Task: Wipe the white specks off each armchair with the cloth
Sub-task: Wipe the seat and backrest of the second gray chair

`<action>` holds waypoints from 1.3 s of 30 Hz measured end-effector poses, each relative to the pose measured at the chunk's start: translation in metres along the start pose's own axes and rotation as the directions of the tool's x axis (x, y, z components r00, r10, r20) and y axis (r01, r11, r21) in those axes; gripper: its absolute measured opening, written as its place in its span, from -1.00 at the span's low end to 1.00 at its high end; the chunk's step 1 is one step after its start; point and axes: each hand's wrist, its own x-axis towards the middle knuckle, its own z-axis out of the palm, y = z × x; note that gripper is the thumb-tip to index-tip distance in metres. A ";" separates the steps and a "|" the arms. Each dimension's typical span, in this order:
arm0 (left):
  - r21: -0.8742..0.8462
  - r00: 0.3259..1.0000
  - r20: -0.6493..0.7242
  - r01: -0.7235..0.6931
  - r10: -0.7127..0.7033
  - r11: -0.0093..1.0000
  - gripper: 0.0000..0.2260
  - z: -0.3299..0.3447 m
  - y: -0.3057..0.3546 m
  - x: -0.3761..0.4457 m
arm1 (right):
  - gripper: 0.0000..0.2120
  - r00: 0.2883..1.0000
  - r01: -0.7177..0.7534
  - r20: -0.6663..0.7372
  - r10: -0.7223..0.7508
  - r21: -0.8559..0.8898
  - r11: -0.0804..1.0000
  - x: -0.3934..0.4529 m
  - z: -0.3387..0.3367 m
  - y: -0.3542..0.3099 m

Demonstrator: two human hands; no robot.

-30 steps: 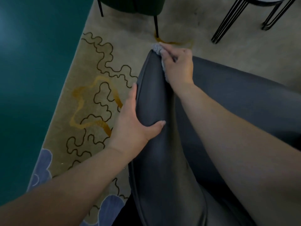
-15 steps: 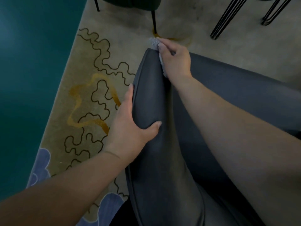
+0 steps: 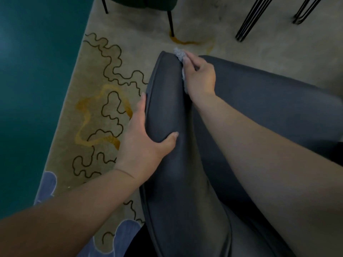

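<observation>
Dark grey leather armchair, padded arm running from 6 o'clock up to centre. Left hand: wrapped over the arm's outer edge, fingers down the side toward 9 o'clock, thumb pressed on the top surface; grasping the armchair. Right hand: at 12 o'clock of the arm, fingers curled round a crumpled pale grey cloth, pressing it against the arm's far tip; clenched on the cloth. Beige patterned rug at 9 o'clock, black squiggles, amber swirl. Teal floor beyond. Black hairpin table legs at 1 o'clock; dark green chair at 12 o'clock.
</observation>
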 end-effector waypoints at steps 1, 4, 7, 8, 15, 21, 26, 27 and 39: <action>-0.003 1.000 0.004 0.002 -0.002 1.000 -0.06 0.000 0.000 0.000 | -0.75 1.000 -0.008 0.009 0.008 -0.008 1.000 -0.003 -0.001 0.002; 0.024 1.000 0.002 0.000 0.000 1.000 -0.06 0.000 0.000 0.000 | -0.71 0.998 0.002 0.064 0.002 -0.066 0.998 -0.034 -0.013 0.007; 0.048 1.000 -0.002 0.007 -0.007 0.999 -0.08 0.000 0.002 0.002 | -0.69 0.995 -0.024 0.092 0.035 -0.111 0.994 -0.076 -0.030 0.018; 0.048 1.000 0.002 0.013 -0.013 0.999 -0.08 0.000 0.002 0.002 | -0.69 0.994 -0.048 0.097 0.058 -0.109 0.993 -0.090 -0.035 0.020; 0.086 1.000 0.011 0.017 -0.018 0.996 -0.10 -0.001 0.003 0.005 | -0.71 0.958 -0.219 0.158 0.241 -0.140 0.966 -0.163 -0.064 0.017; 0.156 0.998 0.056 0.028 -0.038 0.987 -0.12 -0.004 0.010 0.005 | -0.74 0.951 -0.189 0.180 0.251 -0.304 0.934 -0.213 -0.085 0.011; 0.309 0.979 0.144 0.095 -0.145 0.946 -0.09 -0.014 0.024 0.006 | -0.73 0.965 -0.075 0.190 0.180 -0.458 0.886 -0.255 -0.107 0.014; 0.372 0.972 0.166 0.097 -0.169 0.923 -0.09 -0.018 0.027 0.004 | -0.74 0.967 -0.062 0.192 0.168 -0.463 0.884 -0.261 -0.111 0.015; 0.622 0.987 0.160 -0.116 0.019 0.774 -0.41 -0.080 0.058 -0.074 | -0.68 0.994 0.066 0.110 -0.013 -0.491 0.869 -0.270 -0.133 -0.028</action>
